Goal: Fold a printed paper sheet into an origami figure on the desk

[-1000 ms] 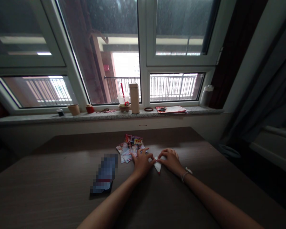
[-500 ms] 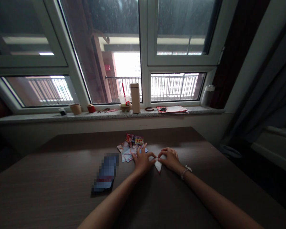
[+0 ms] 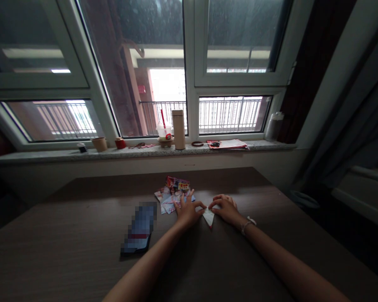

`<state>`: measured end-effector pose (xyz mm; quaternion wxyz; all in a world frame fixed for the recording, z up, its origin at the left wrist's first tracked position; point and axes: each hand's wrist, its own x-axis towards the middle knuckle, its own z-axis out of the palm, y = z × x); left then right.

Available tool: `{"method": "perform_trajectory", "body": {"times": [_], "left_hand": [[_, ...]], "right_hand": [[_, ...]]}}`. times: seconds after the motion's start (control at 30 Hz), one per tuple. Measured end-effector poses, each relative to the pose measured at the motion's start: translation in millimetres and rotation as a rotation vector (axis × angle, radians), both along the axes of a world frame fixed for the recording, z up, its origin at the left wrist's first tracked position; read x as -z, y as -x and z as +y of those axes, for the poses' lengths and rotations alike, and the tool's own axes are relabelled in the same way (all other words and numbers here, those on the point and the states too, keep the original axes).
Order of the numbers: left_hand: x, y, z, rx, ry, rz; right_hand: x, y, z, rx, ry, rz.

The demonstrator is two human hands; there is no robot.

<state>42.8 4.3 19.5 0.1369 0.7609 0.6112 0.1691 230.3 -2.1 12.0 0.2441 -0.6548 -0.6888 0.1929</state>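
A small white folded paper (image 3: 209, 218) lies on the brown table, shaped like a triangle with its reddish tip toward me. My left hand (image 3: 189, 212) pinches its upper left corner between thumb and index finger, the other fingers spread over the edge of a pile of printed paper pieces (image 3: 171, 197). At the upper right corner, the thumb and index finger of my right hand (image 3: 226, 209) are closed on the same paper. A bracelet circles my right wrist.
Left of my left arm lies a phone (image 3: 138, 230) with a blurred screen. Along the windowsill stand a tan thermos (image 3: 178, 130), a paper cup (image 3: 100, 144), a drink cup with a red straw (image 3: 164, 131), papers (image 3: 231, 144) and a bottle (image 3: 274, 126).
More of the white folded paper shows between my fingertips, and it looks wider at the top. Both hands stay in nearly the same place.
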Motion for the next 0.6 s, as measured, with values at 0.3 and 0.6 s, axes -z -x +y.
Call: {"method": "perform_trajectory", "body": {"times": [0.3, 0.6], "left_hand": [[-1.8, 7.3, -1.1, 0.066, -0.023, 0.005], [-1.0, 4.1, -8.4, 0.081, -0.268, 0.07]], "right_hand": [[4.3, -10.3, -2.2, -0.069, -0.025, 0.003], [8.2, -4.9, -12.3, -0.068, -0.215, -0.037]]}}
